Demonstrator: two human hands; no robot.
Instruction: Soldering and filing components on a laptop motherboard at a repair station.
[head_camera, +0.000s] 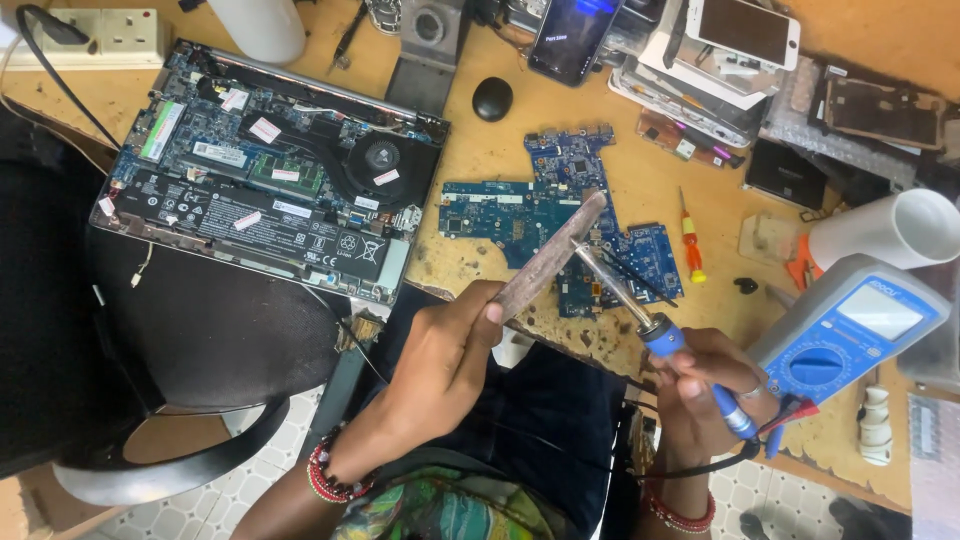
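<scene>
Lower centre, the left hand (445, 345) grips a flat metal file (550, 255), angled up so its face meets the soldering iron (640, 310) tip. The right hand (700, 385) is closed round the iron's blue handle. Both cross above the blue circuit board (540, 215); an opened laptop (270, 170) lies upper left, a multimeter (850, 330) at right.

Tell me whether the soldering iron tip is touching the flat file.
Touching. In the head view, the soldering iron in the right hand meets the flat file held by the left hand, the tip lying against its underside with no gap.
</scene>
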